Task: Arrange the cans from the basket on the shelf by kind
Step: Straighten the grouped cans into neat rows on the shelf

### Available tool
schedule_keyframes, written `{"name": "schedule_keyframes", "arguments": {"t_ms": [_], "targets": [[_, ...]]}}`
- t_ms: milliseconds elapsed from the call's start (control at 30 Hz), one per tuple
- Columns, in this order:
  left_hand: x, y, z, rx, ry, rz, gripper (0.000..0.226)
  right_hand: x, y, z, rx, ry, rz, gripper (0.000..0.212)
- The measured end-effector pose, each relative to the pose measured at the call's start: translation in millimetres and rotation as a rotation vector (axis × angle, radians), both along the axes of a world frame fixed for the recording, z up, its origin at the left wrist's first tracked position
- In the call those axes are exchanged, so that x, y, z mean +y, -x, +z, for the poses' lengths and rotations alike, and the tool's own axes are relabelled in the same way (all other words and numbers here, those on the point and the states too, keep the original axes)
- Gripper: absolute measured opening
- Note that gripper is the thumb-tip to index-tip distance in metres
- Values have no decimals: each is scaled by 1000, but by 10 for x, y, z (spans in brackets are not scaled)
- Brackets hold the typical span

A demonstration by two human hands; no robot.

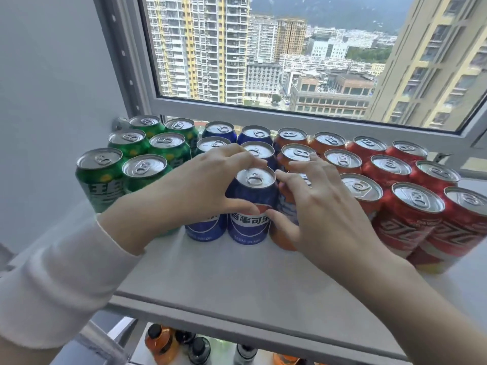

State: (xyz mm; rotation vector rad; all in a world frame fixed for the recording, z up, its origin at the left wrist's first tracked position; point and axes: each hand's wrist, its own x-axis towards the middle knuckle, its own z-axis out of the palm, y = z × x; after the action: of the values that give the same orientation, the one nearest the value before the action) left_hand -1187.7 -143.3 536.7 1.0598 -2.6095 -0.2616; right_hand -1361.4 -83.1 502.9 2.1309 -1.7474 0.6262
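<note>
- White sleeve covered my left forearm at the far left.
- Green cans stood upright in two columns at the left end of the grey shelf, close to the wall.
- My left hand grasped the front blue can: thumb curled across its front, fingers curled over the far side of its rim.
- That can stood upright on the shelf at the front of the right blue column, touching its blue neighbour on the left and the orange can on the right.
- Other blue cans stood in two columns behind it.
- My right hand lay released, fingers nearly straight and spread; thumb and forefinger touched the right side of the front blue can, the remaining fingers rested over the top of the orange can.
- Orange cans stood in columns right of the blue ones.
- Red cans filled two columns at the right end.
- Window sat directly behind all the rows.
- Bottles stood on the level below the shelf; their labels were not legible.
</note>
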Motion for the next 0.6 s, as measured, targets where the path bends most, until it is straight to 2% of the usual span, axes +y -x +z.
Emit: {"name": "schedule_keyframes", "arguments": {"t_ms": [133,233,333,600], "targets": [[-163,-18,198,57,-22,61,57,-206,186,350,-243,-55,6,46],[-430,132,302,-50,-24,102,59,-531,370,592,-141,-227,-124,54],[-609,320,299,-163,-55,100,61,-712,413,640,-70,-419,-139,59],[-800,379,348,-199,-100,44,61,-866,512,775,-83,-536,-74,60]]}}
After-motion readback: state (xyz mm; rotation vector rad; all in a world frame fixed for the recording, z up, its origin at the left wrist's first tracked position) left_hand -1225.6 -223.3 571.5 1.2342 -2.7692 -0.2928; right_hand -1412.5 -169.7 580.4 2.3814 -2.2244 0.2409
